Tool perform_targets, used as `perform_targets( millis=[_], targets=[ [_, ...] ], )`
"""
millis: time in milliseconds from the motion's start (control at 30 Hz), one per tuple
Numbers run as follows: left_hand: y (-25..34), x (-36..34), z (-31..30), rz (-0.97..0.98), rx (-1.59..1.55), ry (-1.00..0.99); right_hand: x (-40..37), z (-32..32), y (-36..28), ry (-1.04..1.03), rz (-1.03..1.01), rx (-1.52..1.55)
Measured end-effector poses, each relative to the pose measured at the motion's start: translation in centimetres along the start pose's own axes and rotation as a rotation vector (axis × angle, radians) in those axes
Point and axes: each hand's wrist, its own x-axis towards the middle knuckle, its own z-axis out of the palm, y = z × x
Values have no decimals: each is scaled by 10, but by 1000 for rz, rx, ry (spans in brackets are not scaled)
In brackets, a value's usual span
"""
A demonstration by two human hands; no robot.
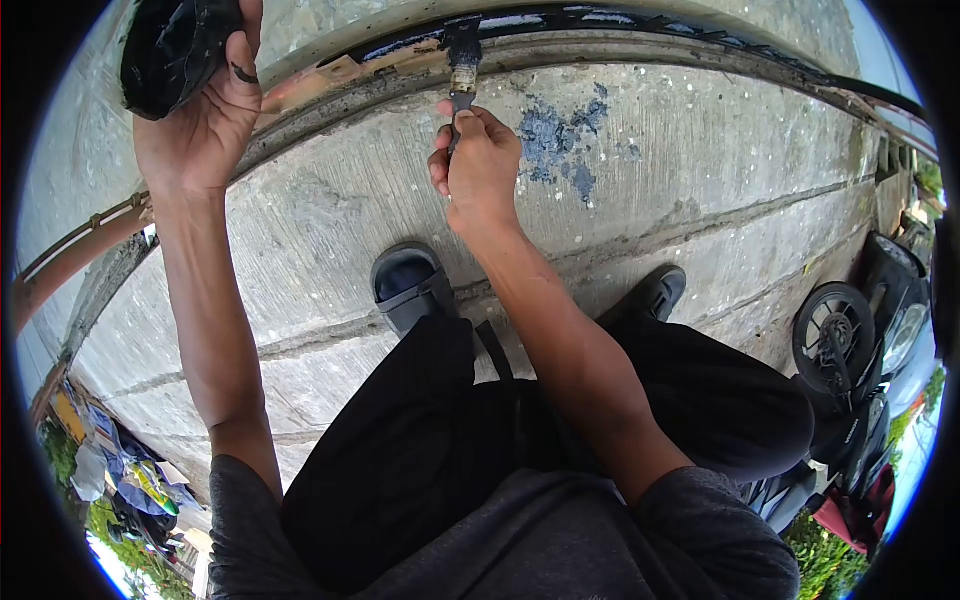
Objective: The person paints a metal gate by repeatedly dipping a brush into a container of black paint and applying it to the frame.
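At the upper left, my left hand [205, 130] holds a black, paint-coated container [175, 55], its fingers wrapped round the far side and a black smear on the thumb. My right hand [477, 165] is closed on the handle of a paintbrush [463, 78]. The brush's black bristles touch a long rail or pipe [600, 20] along the top of the view. To the right of the brush the rail is glossy black; to the left, part of it is reddish-brown.
Dark paint stains [560, 135] mark the grooved concrete [330, 220] right of my right hand. My two feet in black sandals stand on it. A motorcycle [835, 335] is at the right edge, and a pile of mixed items [135, 470] lies at the lower left.
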Motion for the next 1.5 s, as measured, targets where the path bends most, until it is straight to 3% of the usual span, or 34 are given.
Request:
perform_targets(
  millis=[467,867,1267,1400,1500],
  targets=[
    [3,-2,-1,-5,38,-20,1,10,-10,4,-39,74],
    [3,0,-2,5,40,-15,17,8,-20,17,63,24],
    [1,1,2,-6,-2,-30,14,-11,-14,26,5,-61],
    [-6,-5,-6,-7,-137,-59,3,-22,-8,-39,48,-289],
    [-7,-3,-1,-10,-135,-27,14,-6,-10,-52,-21,-294]
  ],
)
